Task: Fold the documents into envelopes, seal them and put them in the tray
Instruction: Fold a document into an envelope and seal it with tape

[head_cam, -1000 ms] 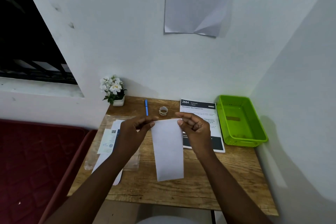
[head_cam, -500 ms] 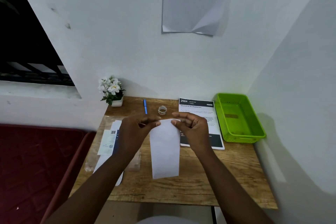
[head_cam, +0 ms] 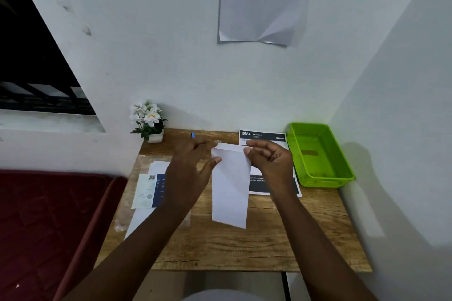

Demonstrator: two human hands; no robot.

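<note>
I judge the task barely begun. My right hand pinches the top right corner of a white envelope, held upright over the tabletop; my left hand is spread loose just beside its left edge, thumb touching. The green tray at two o'clock shows no envelopes. A printed document lies unfolded at one o'clock.

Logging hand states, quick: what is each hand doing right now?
Left hand: open, thumb at the envelope edge.
Right hand: pinches the envelope's top corner.
</note>
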